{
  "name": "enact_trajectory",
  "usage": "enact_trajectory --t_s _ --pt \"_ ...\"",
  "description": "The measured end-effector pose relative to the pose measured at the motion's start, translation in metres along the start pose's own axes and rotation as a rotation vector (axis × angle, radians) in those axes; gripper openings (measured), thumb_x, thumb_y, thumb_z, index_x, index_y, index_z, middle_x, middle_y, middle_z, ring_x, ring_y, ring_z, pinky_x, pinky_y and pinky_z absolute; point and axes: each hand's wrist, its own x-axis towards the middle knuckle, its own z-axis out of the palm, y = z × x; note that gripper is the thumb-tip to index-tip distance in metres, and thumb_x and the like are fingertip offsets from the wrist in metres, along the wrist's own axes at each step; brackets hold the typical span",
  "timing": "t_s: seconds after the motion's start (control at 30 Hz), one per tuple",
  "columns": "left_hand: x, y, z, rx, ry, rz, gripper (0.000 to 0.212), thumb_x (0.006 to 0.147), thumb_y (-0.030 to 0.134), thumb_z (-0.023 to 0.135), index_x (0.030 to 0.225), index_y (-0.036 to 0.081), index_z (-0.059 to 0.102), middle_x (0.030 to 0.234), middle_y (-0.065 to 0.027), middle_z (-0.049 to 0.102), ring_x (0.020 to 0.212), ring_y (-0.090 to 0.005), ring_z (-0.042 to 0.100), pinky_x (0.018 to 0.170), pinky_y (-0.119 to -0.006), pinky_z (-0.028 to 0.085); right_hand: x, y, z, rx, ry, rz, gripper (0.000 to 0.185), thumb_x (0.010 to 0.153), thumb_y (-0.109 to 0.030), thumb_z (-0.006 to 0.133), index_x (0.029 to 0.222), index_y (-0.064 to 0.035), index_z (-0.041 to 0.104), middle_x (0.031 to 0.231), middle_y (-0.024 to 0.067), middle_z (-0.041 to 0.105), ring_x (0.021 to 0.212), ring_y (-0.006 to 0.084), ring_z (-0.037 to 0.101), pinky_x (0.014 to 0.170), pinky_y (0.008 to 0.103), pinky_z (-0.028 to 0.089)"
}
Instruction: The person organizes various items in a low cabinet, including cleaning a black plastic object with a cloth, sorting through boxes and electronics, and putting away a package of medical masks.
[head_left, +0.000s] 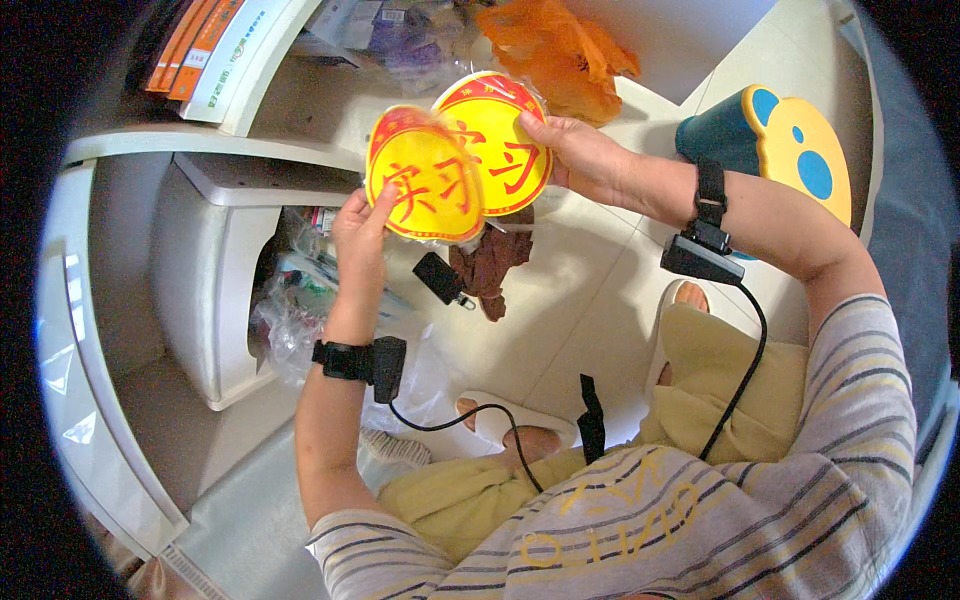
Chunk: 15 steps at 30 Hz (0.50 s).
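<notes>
Two round yellow-and-red car stickers in clear plastic sleeves are held up before me, both bearing red writing. My left hand (362, 221) pinches the lower edge of the left sticker (427, 184), thumb on its face. My right hand (574, 154) grips the right sticker (495, 112) by its right side, thumb on top. The left sticker overlaps part of the right one. On the floor below them lie a crumpled brown cloth (499, 259) and a small black pouch (436, 277) with a metal clip.
At left stands a white shelf (225, 146) with several books (202, 56) upright. An orange plastic bag (562, 52) lies at the back. A blue-and-yellow bear-faced bin (787, 150) stands at right. Clear plastic bags (289, 322) lie by the shelf. Black cables (750, 360) run from both wrist straps.
</notes>
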Motion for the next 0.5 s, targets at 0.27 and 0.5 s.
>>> enact_trajectory --t_s 0.27,0.5 --pt "0.006 -0.009 0.026 0.338 0.026 0.222 0.026 0.08 0.01 0.067 0.095 -0.006 0.053 0.093 -0.0115 0.059 0.086 -0.0111 0.057 0.07 -0.022 0.048 0.0 0.004 0.024 -0.014 -0.11 -0.089 0.038 0.089 -0.026 0.052 0.118 -0.0014 0.044 0.109 0.0115 0.059 0.095 0.02 0.061 0.085 0.0348 0.049" --pt "0.008 -0.021 0.013 -0.233 -0.26 -0.146 0.051 0.091 0.041 0.039 0.118 -0.001 0.043 0.113 -0.0134 0.056 0.102 -0.0204 0.057 0.085 -0.033 0.05 -0.011 -0.007 0.029 0.266 -0.194 0.224 0.045 0.091 -0.032 0.046 0.122 0.0001 0.042 0.12 0.0154 0.053 0.108 0.0236 0.054 0.097 0.0369 0.04"
